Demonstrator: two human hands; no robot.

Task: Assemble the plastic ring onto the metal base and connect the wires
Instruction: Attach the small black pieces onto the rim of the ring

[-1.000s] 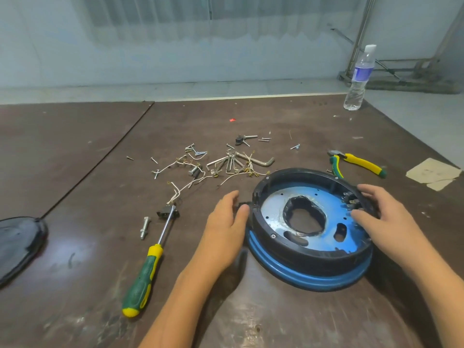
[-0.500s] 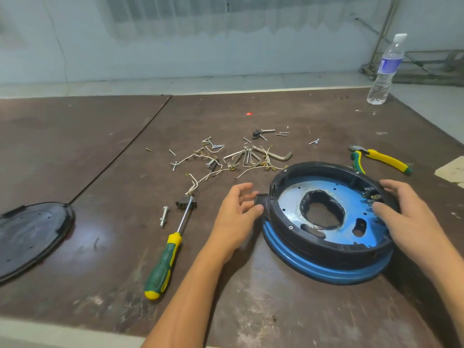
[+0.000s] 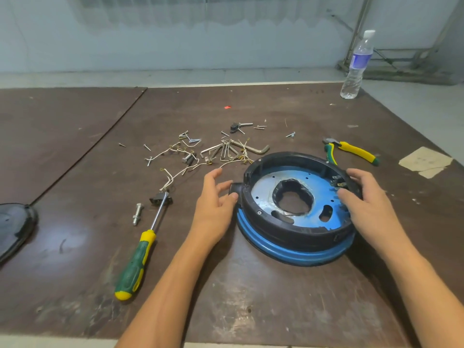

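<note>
A black plastic ring (image 3: 283, 223) sits tilted on the blue metal base (image 3: 298, 254), right of the table's middle. My left hand (image 3: 216, 204) rests at the ring's left side, thumb and fingers touching its small black tab. My right hand (image 3: 369, 204) grips the ring's right rim, thumb inside near small metal terminals. Loose white wires (image 3: 175, 172) with brass ends lie on the table behind my left hand.
A green and yellow screwdriver (image 3: 138, 254), a bolt (image 3: 136, 213) and a small black part (image 3: 160, 198) lie at left. Hex keys (image 3: 231, 150), screws, yellow pliers (image 3: 351, 153), a water bottle (image 3: 357, 66), a cardboard scrap (image 3: 425, 160) and a black cover (image 3: 12, 227) are around.
My left fingers have spread and shifted onto the ring's left tab. My right hand stays on the right rim. The view has shifted slightly.
</note>
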